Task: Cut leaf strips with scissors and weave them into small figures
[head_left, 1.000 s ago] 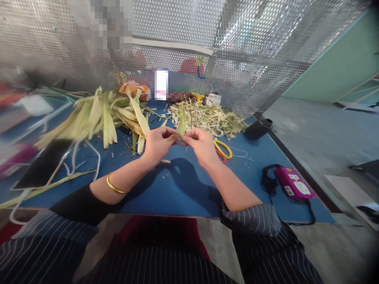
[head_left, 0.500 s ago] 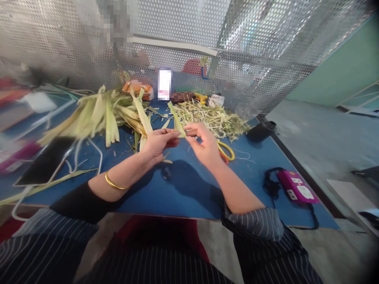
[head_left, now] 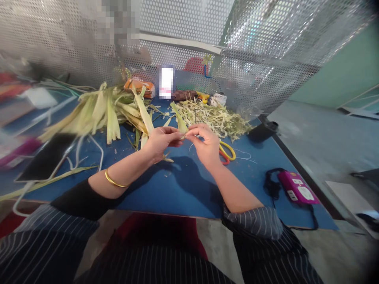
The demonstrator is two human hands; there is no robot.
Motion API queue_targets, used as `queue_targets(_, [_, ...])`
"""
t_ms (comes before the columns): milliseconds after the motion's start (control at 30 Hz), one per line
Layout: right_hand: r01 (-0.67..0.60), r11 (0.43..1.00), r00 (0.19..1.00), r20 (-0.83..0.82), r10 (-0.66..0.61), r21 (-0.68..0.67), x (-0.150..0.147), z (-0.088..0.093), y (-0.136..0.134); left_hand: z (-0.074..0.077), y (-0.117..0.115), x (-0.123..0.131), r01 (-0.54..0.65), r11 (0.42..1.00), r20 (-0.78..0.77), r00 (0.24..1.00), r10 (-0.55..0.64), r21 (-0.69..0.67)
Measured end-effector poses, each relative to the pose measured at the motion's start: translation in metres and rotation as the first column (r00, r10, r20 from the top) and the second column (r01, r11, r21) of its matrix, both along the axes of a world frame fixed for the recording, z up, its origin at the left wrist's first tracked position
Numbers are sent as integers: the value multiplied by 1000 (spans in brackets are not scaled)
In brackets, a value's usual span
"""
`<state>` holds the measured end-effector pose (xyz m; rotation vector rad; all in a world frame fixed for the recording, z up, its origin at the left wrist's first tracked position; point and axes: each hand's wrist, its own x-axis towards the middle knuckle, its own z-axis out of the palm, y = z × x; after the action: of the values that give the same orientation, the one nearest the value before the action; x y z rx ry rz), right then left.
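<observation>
Over the blue table, my left hand pinches the lower end of a pale green corn husk, thumb against fingers. My right hand meets it at the same end, its thumb and fingertips closed on the husk's edge. The husk stands up from between my fingertips, its lower end partly hidden by them. Behind my left wrist lies a heap of long corn husks, one pale strip leaning close to that hand. Scissors with yellow and orange handles lie beside my right hand, partly covered by it.
Shredded husk is piled beyond my hands, near a black cylinder. A magenta box with a black strap lies at the right. A dark flat device with white cables is at the left. A perforated screen rises behind the table.
My right hand's fingers have closed in on the husk's lower end, nearer my left fingertips. The husk stays upright in my hold, and the view has shifted slightly.
</observation>
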<state>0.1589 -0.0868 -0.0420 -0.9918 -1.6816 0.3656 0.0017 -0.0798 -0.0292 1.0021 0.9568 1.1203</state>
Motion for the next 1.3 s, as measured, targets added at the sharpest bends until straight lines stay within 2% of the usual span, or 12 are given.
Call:
queue_targets(133, [-15,993,1000,-11,14,-119,0,2,-1,-1,-2,3,-71,972,-126,987,101,225])
queue_targets(233, [21,985,999,39,-14,-170,0,4,-2,-3,-2,4,-60,962,-172,979,108,266])
queue_targets(400, [37,991,999,-11,-39,-131,2,7,-4,0,-4,3,-10,962,-175,983,60,273])
queue_targets(567, [39,993,998,-49,-45,-111,3,7,-2,6,-11,4,81,908,-200,980,3,411])
queue_targets(733, [71,989,995,-60,-79,-128,4,9,-1,4,-12,5,8,905,-215,972,92,426])
queue_targets(1000, [52,991,996,-64,-60,-120,0,9,-5,-9,-5,6,-34,861,-256,948,188,507])
queue_targets(1167, [50,990,996,-71,-60,-132,0,9,-6,-7,-8,6,-80,838,-268,927,261,540])
queue_targets(1300, [23,991,997,-72,-32,-132,0,10,-8,-4,-10,5,-95,847,-268,925,269,523])
